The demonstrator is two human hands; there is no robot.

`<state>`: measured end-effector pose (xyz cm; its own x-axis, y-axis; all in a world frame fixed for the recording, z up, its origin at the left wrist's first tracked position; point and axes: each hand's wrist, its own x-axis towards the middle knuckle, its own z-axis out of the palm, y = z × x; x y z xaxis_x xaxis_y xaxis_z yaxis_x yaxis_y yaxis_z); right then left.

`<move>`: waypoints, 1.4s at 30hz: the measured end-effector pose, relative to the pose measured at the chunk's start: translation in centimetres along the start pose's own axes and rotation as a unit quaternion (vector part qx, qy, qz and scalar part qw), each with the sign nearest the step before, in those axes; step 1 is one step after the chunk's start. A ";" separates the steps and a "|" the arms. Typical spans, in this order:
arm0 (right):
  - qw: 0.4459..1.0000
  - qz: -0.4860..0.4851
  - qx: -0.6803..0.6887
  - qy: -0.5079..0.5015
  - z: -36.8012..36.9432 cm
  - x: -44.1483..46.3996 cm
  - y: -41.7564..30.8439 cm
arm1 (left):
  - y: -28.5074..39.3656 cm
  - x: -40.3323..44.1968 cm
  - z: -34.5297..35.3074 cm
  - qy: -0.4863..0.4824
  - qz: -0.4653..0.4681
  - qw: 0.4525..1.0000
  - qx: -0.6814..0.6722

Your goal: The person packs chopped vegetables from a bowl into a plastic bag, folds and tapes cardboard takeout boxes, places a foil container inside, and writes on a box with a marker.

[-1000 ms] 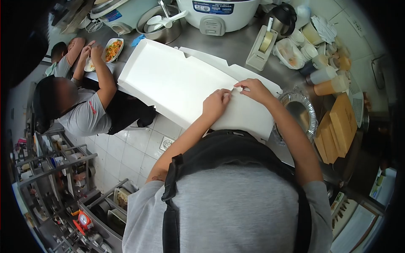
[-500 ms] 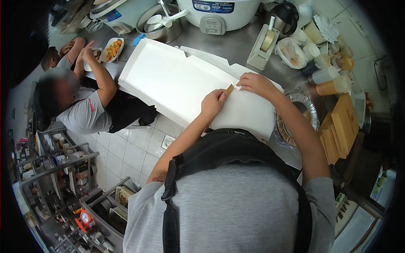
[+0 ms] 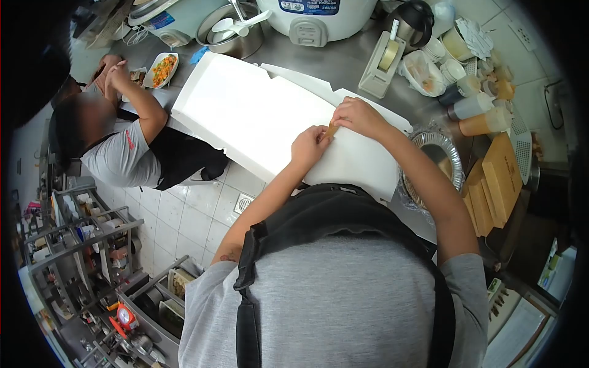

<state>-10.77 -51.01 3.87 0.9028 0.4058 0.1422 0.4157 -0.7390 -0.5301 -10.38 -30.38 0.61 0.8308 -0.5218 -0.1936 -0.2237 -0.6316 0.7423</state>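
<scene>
While L hand (image 3: 308,147) pinches brn strip (image 3: 331,130) | R hand (image 3: 361,118) grips its other end | strip btwn, over wht carton (image 3: 245,101)

A rice cooker (image 3: 334,23) stands beside a metal pot (image 3: 245,49) holding white spoons (image 3: 252,21); a red scale (image 3: 126,316) sits lower left.

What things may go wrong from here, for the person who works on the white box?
The brown strip between the left hand and right hand might tear or fold. The foil tray lies close to the right forearm, which might bump it. The white box seems to reach past the counter, so pressing there might tilt it.
</scene>
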 end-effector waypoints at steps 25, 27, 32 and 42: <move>0.977 0.125 -0.143 -0.094 1.3 1.1 -5.9 | -0.9 0.0 0.4 0.017 -0.049 0.976 -0.214; 0.982 0.117 -0.138 -0.060 1.8 0.8 -4.6 | -0.8 -0.2 0.2 0.006 -0.054 0.975 -0.217; 0.988 0.152 -0.009 0.015 0.1 -0.8 -4.4 | -1.7 -4.0 -4.9 0.059 0.026 0.989 -0.133; 0.997 -0.077 -0.015 -0.027 1.5 -1.4 -10.6 | -2.8 -13.8 -8.9 -0.034 -0.019 0.999 0.006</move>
<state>-16.58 -42.92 8.00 0.8212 0.5437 0.1734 0.5525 -0.6815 -0.4798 -16.67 -16.29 6.91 0.8022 -0.5347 -0.2656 -0.1981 -0.6581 0.7264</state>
